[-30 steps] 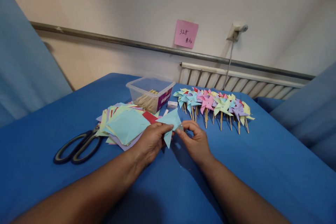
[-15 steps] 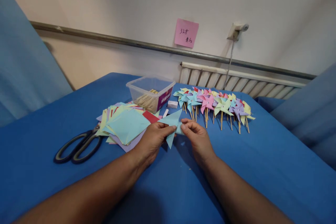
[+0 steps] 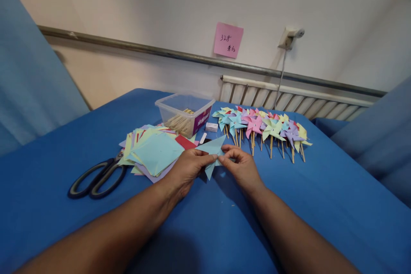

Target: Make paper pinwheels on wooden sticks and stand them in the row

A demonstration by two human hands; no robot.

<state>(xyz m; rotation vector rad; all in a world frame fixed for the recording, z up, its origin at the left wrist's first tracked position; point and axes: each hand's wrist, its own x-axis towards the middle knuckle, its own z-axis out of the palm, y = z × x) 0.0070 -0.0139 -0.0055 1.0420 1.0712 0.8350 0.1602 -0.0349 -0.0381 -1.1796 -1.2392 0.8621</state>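
While scissors [image 3: 96, 176] lie at left beside the uncut paper stack [image 3: 154, 152], our left hand [image 3: 186, 171] and right hand [image 3: 242, 167] both pinch the light-blue paper piece [image 3: 212, 147] at frame centre, half folded; finished pinwheels [image 3: 261, 127] line the right, so many done, many sheets left.

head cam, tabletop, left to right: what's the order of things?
Black-handled scissors → fanned stack of coloured paper squares → left hand → folded light-blue paper piece pinched by both hands → right hand → row of coloured paper pinwheels on wooden sticks.
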